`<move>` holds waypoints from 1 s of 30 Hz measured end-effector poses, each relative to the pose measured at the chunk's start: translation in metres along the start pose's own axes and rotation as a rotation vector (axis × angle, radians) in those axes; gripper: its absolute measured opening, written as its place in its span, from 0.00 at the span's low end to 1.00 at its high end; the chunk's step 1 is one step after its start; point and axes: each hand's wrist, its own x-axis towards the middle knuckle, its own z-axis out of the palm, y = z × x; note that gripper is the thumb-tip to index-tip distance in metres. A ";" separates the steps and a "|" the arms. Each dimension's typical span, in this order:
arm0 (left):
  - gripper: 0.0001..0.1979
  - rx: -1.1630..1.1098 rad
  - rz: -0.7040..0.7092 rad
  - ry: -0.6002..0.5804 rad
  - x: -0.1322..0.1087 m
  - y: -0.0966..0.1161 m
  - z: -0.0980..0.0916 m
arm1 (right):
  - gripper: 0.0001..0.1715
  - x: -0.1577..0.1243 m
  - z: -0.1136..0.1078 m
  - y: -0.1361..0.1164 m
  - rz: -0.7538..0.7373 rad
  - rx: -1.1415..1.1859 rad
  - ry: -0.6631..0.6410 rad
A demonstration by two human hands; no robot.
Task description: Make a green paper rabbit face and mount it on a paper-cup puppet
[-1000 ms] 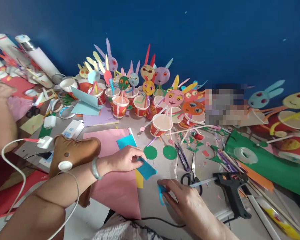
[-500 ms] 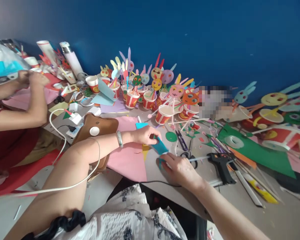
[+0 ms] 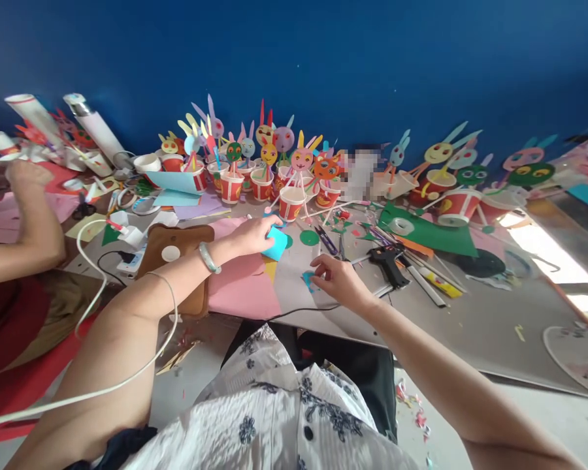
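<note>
My left hand (image 3: 252, 236), with a bangle on its wrist, is closed on a piece of blue paper (image 3: 276, 244) over the edge of the pink paper (image 3: 240, 294). Right of it, my right hand (image 3: 340, 279) hovers low over the grey table with its fingers curved and apart. A small blue paper scrap (image 3: 308, 282) lies at its fingertips; whether they touch it is hard to tell. Beyond my hands are a green paper circle (image 3: 309, 237) and a purple-and-black pen-like tool (image 3: 327, 241). A black glue gun (image 3: 390, 266) rests to the right.
Red-and-white paper cups (image 3: 293, 203) with paper animal heads stand in rows along the blue wall. A brown pouch (image 3: 186, 251) and a white cable (image 3: 91, 300) are at left, near another person's arm (image 3: 29, 222). Green paper (image 3: 431, 228), sticks and a glue-gun cord (image 3: 304, 310) lie about.
My hands have moved apart: the left went up and left with the blue paper, while the right opened beside the small blue scrap. The view has swung to the right.
</note>
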 end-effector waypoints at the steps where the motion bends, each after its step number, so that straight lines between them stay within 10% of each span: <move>1: 0.24 0.010 -0.002 0.008 -0.003 0.000 -0.002 | 0.12 -0.002 0.002 0.002 0.006 0.020 0.038; 10: 0.19 -0.069 -0.120 -0.015 -0.055 -0.031 -0.008 | 0.15 -0.024 0.028 -0.007 -0.109 -0.072 0.299; 16: 0.21 0.076 -0.214 0.026 -0.089 -0.022 0.010 | 0.16 -0.048 0.037 -0.020 -0.296 -0.236 0.227; 30: 0.22 0.065 -0.117 -0.085 -0.070 -0.011 0.013 | 0.11 -0.082 0.041 -0.024 -0.281 -0.174 0.355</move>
